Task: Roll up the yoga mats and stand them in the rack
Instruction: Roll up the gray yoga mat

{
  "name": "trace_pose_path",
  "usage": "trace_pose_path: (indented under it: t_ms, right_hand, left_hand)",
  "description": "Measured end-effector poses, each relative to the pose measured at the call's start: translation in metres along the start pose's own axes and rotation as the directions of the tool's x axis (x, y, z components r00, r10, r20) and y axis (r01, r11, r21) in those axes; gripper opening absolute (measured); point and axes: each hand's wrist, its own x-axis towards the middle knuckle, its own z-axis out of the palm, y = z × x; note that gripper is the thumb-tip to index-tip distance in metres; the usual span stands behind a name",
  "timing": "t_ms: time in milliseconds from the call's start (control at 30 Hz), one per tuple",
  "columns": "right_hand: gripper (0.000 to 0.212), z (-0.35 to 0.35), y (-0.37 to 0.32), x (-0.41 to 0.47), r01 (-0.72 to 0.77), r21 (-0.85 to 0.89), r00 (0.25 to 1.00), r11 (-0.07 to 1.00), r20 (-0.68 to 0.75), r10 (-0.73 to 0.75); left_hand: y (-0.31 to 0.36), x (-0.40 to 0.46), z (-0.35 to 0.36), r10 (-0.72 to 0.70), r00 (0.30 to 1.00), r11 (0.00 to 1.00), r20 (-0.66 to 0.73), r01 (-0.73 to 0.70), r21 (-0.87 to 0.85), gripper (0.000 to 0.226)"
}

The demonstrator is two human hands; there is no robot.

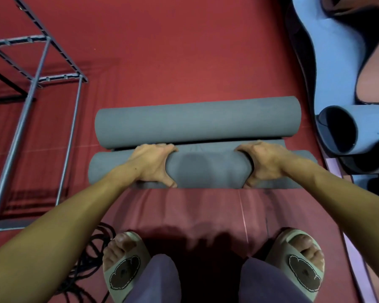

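Squeezing the near grey mat roll [202, 169] with both hands, left hand [153, 164] and right hand [264, 164], fingers curled round it. Loosen up and it'll probably unroll before reaching the rack [34, 84] far left.

Both forearms are bare to the frame's edge, with no sleeves, and the left hand [154, 164] and right hand [266, 162] wear no gloves. The trousers [155, 281] are muted purple. On the feet are pale grey-green open-toed slides [124, 274] (each strap bears a dark, white-outlined rounded emblem).
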Motion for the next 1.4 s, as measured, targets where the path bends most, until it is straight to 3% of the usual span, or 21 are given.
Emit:
trace_pose_path:
  t_ms: [200,300,367,467,567,667,833,933,1100,1233,1400]
  right_hand:
    - [0.112,0.009,-0.001,-0.016,0.025,0.077,0.989,0.997,0.147,-0.036]
    - [0.109,0.021,0.002,-0.024,0.062,0.081,0.996,0.995,0.056,-0.066]
    - [0.112,0.033,0.0,-0.027,0.1,-0.057,0.992,0.993,-0.073,-0.104]
    - [0.119,0.051,-0.011,-0.03,0.111,-0.188,0.975,0.976,-0.17,-0.144]
    - [0.122,0.06,-0.019,-0.031,0.152,-0.207,0.971,0.966,-0.15,-0.185]
    - [0.124,0.053,-0.015,-0.03,0.171,-0.103,0.974,0.98,-0.129,-0.184]
    - [0.104,0.019,-0.003,-0.012,0.12,0.105,0.993,0.987,-0.019,-0.119]
    - [0.094,0.002,-0.001,0.003,0.097,0.118,0.993,0.988,0.059,-0.104]
    - [0.106,-0.002,0.004,0.005,0.083,0.063,0.997,0.995,-0.008,-0.083]
    - [0.088,0.011,-0.003,-0.012,0.091,0.061,0.988,0.994,-0.131,-0.082]
    - [0.13,0.045,-0.006,-0.018,0.09,-0.161,0.956,0.983,-0.264,-0.131]
  left_hand:
    - [0.001,-0.023,0.014,0.057,0.987,0.991,0.153,-0.038,-0.127,0.097]
    - [-0.002,-0.023,0.02,0.057,0.983,0.984,0.173,-0.026,-0.176,0.098]
    - [-0.006,-0.021,0.021,0.068,0.973,0.972,0.219,-0.015,-0.235,0.094]
    - [-0.013,-0.011,0.014,0.038,0.995,0.947,0.088,-0.007,-0.321,0.095]
    - [-0.022,0.005,-0.008,-0.065,0.994,0.988,-0.09,0.052,-0.149,0.104]
    - [-0.021,0.008,-0.015,-0.123,0.992,0.973,-0.039,0.112,-0.204,0.11]
    - [-0.002,-0.004,0.008,-0.027,0.999,0.961,0.04,0.037,-0.274,0.12]
    - [0.0,-0.003,0.018,0.027,0.999,0.99,-0.034,-0.031,-0.139,0.112]
    - [-0.009,0.0,0.018,-0.033,0.987,0.993,-0.156,0.014,-0.12,0.105]
    - [-0.007,0.001,0.014,-0.007,0.994,0.995,-0.109,-0.004,-0.103,0.097]
    - [-0.008,0.003,0.016,-0.045,0.998,0.99,-0.032,0.04,-0.135,0.096]
